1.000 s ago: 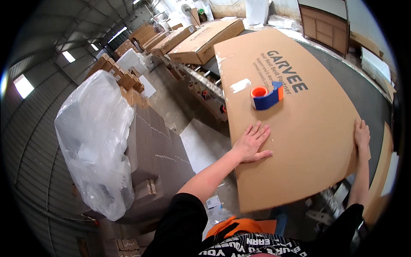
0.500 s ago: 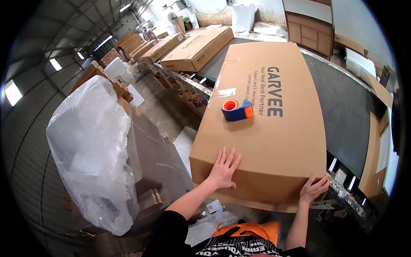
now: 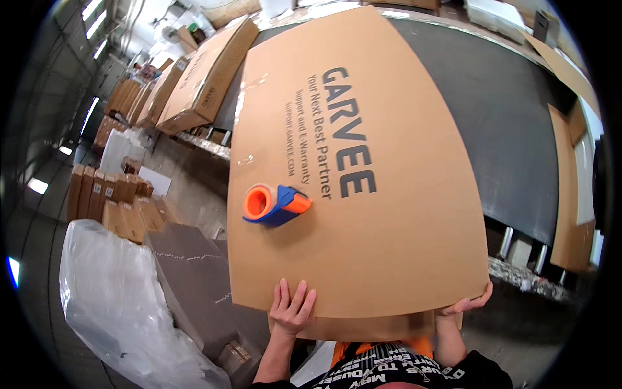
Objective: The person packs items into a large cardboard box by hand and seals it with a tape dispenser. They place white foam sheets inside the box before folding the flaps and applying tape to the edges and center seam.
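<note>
A large brown cardboard box (image 3: pixel 402 246) with dark printing fills the middle, its near end close to my body. My left hand (image 3: pixel 293 311) lies on its near edge, left of centre, fingers spread over the top face. At the near right corner my right hand (image 3: pixel 465 307) grips the box, fingers round the side; part of this hand is hidden under the edge. On the left part of the top sits a blue and orange tape dispenser (image 3: pixel 278 206), untouched by either hand. Below the near edge a strip of cardboard shows in shadow.
A dark conveyor belt (image 3: pixel 499 136) with metal rollers (image 3: pixel 507 242) runs under and right of the box. Another closed carton (image 3: pixel 207 74) lies at the far left. Plastic-wrapped goods (image 3: pixel 116 298) and grey stacked sheets (image 3: pixel 201 279) stand left. An open carton (image 3: pixel 570 194) stands right.
The box has come nearer to me and fills more of the view, the tape dispenser riding on it. My left hand has shifted to the near edge. The view has turned too.
</note>
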